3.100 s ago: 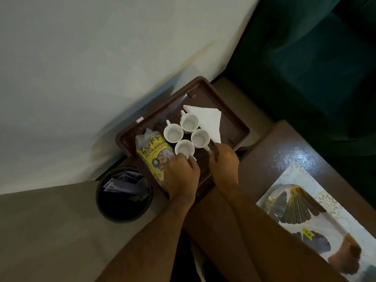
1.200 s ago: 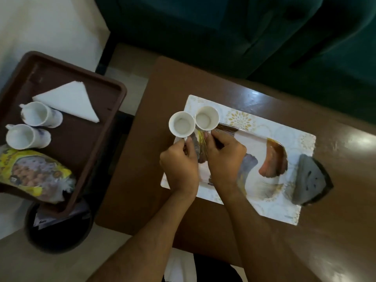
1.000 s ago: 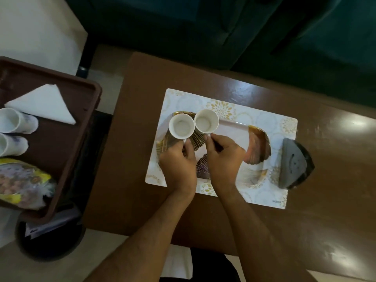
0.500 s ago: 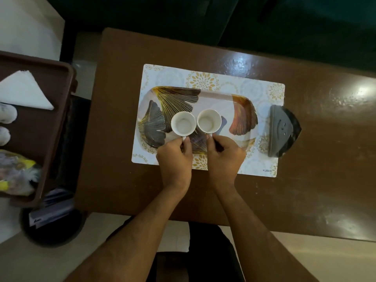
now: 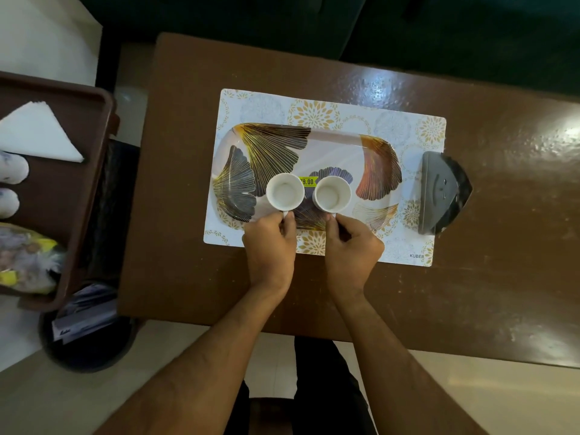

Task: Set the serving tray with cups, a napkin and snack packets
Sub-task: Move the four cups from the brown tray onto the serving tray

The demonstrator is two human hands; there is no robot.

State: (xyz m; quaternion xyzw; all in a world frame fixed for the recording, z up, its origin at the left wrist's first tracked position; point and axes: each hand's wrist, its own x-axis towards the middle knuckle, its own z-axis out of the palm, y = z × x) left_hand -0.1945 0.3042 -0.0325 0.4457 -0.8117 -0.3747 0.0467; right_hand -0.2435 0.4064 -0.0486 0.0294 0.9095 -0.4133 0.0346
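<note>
A leaf-patterned serving tray [image 5: 345,146] lies on a white placemat [image 5: 417,127] on the brown table. Two white cups stand upright over the tray's middle. My left hand [image 5: 270,243] pinches the handle of the left cup [image 5: 285,192]. My right hand [image 5: 351,246] pinches the handle of the right cup [image 5: 332,194]. I cannot tell whether the cups rest on the tray or hover just above it. At the far left a brown tray [image 5: 94,171] holds a folded white napkin [image 5: 37,133], two more cups [image 5: 11,169] and a yellow snack packet [image 5: 25,262].
A grey wedge-shaped holder [image 5: 439,193] sits at the placemat's right end. A dark bin [image 5: 84,340] with papers stands on the floor below the brown tray. Dark green seating lies beyond the table's far edge.
Both hands carried the two cups from the brown tray across to the leaf-patterned tray. In the last half second the cups moved apart, uncovering a yellow price sticker between them.
</note>
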